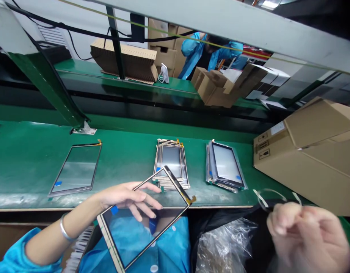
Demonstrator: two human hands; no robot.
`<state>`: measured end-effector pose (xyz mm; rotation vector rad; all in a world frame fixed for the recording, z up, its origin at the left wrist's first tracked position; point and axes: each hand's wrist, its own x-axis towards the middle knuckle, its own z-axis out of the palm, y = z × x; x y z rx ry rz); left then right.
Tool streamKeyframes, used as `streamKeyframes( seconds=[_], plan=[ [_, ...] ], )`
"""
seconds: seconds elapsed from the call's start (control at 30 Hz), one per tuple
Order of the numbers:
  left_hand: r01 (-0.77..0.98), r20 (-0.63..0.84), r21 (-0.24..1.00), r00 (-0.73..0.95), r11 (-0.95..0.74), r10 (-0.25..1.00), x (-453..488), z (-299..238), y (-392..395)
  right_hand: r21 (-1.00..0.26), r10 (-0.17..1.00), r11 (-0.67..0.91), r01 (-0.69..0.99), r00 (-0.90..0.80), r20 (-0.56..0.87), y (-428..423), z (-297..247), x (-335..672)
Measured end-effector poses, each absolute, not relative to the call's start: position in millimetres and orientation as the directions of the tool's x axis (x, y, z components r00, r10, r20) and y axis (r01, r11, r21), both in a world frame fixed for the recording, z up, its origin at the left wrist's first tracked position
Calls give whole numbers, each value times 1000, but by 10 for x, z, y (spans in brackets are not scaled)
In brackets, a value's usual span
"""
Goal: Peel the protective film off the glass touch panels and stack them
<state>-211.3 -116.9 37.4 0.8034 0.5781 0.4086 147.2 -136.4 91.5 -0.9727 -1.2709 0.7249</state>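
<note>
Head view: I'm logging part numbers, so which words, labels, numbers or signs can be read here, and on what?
No text here can be read.
Cardboard box: its white label and black printed marks are too small and blurred to read.
Glass panel in the left hand: a blue tab, no lettering visible.

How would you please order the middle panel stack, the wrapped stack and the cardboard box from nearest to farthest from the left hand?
1. The middle panel stack, just beyond the left hand, which holds a glass panel.
2. The wrapped stack, farther to the right.
3. The cardboard box, at the far right.
</note>
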Motion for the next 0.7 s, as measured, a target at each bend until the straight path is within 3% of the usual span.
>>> streamKeyframes(
  seconds=[0.03,0.07,0.13,0.2,0.27,0.47,0.6,0.7],
  plan=[
    [-88,-340,786,765,611,547,-2090,401,-1181,-861,832,471,189,228,505,-1309,900,1450],
    [-41,-356,811,758,584,546,-2055,432,-1198,-814,813,490,312,174,556,-1245,877,1384],
    [81,-390,856,749,510,536,-1964,497,-1245,-687,817,556,468,-160,554,-1111,827,1163],
    [200,-415,887,743,416,526,-1879,554,-1293,-583,739,667,464,-512,438,-1006,807,912],
    [279,-420,902,737,329,529,-1828,599,-1331,-514,633,746,423,-690,350,-954,831,727],
    [345,-420,907,716,240,557,-1834,687,-1386,-379,542,815,439,-809,228,-956,962,630],
    [270,-421,903,714,335,559,-1812,675,-1342,-153,457,888,434,-796,396,-974,913,602],
    [79,-410,857,703,508,581,-1812,568,-1216,-32,396,893,449,-749,531,-1144,815,778]
  ],
)
